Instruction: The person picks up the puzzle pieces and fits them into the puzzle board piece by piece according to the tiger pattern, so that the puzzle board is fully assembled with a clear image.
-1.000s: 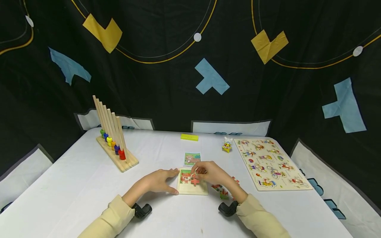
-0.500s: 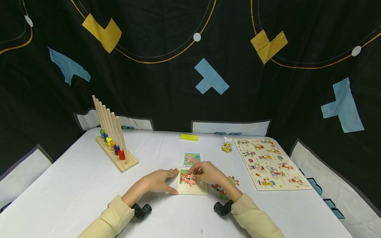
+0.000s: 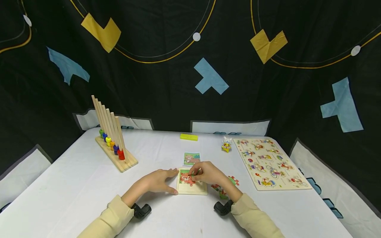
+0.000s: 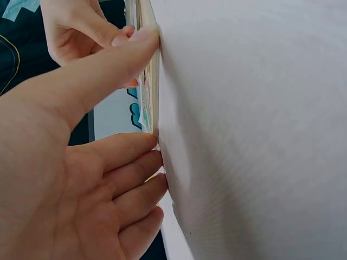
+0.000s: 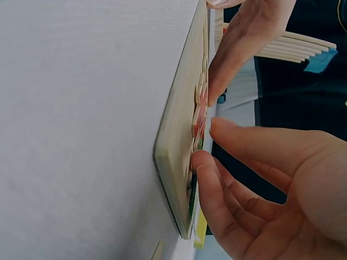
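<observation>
At its edges, the stiff-looking puzzle board (image 3: 191,190) is best held; left hand (image 3: 158,181) spread, pinch of right hand (image 3: 207,173) unclear.

The right forearm (image 3: 228,187) partly hides the loose puzzle pieces (image 3: 223,194)

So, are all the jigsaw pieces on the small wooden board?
No, some jigsaw pieces lie on the white tabletop to the right of the small wooden board.
</observation>
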A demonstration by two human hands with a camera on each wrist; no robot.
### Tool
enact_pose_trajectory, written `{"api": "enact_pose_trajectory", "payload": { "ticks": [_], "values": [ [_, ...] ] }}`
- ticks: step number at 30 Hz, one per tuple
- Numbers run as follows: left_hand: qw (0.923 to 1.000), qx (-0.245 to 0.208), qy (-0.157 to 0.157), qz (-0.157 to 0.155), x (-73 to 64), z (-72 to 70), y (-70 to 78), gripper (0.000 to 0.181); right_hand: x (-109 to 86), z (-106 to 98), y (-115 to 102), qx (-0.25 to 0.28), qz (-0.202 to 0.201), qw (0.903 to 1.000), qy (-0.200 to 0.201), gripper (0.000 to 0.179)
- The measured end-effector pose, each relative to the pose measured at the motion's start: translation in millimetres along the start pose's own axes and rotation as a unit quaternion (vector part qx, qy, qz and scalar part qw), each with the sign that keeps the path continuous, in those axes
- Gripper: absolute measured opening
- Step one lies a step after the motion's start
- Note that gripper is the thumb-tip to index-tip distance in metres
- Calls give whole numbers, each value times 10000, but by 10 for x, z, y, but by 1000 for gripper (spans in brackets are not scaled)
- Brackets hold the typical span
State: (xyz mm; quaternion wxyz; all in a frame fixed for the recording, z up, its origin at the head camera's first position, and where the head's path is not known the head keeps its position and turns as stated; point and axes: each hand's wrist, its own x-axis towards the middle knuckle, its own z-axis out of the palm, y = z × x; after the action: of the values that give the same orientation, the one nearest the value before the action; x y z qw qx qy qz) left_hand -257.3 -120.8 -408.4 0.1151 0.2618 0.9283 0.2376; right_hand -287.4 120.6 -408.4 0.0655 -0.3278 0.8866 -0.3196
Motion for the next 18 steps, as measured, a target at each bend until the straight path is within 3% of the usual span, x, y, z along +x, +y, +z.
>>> {"api": "enact_pose_trajectory", "payload": {
  "ticks": [9, 18],
  "values": [
    [10000, -38, -36, -28, -6, -7, 7, 83, -2, 15, -29, -112, -291, 9994, -113, 21],
    [10000, -59, -23, -30, -4, -8, 8, 83, -3, 13, -34, -213, -142, 9996, -144, 20]
  ]
}}
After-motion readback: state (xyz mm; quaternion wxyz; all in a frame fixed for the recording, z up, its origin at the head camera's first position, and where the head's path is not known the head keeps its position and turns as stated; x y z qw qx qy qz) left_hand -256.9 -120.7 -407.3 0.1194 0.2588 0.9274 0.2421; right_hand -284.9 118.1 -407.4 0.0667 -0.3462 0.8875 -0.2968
